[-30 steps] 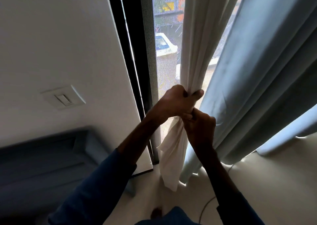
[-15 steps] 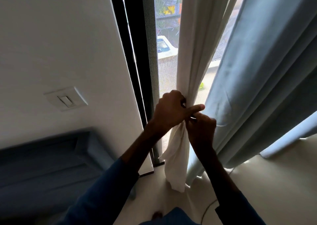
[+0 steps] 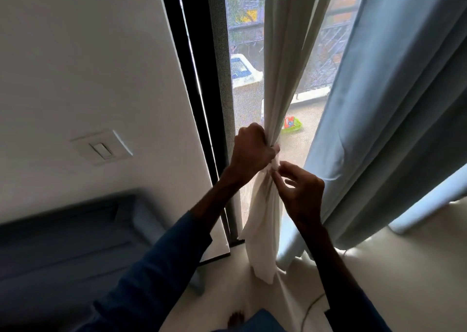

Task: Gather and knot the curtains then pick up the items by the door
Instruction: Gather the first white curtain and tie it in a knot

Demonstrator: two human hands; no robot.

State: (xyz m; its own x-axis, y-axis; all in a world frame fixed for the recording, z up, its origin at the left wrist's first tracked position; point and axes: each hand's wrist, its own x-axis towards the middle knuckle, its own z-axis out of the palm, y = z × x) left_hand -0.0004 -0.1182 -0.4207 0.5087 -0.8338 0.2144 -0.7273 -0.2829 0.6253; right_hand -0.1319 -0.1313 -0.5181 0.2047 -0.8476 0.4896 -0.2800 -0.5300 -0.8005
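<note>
A thin white curtain (image 3: pixel 283 61) hangs gathered into a narrow bundle in front of the window. My left hand (image 3: pixel 251 152) grips that bundle in a fist at about waist height. Just below and to the right, my right hand (image 3: pixel 300 192) pinches a fold of the white fabric with thumb and fingertips. The curtain's loose tail (image 3: pixel 262 243) hangs down to the floor. A thicker pale blue curtain (image 3: pixel 394 109) hangs to the right, untouched.
A dark window frame (image 3: pixel 199 83) and a mesh screen stand left of the white curtain. A light switch (image 3: pixel 101 149) is on the white wall. A dark blue sofa (image 3: pixel 63 250) fills the lower left. A thin cable (image 3: pixel 310 306) lies on the pale floor.
My right hand has loosened from under the left fist and moved slightly right, now pinching the fabric with fingertips. The left hand's forefinger has curled back into the fist.
</note>
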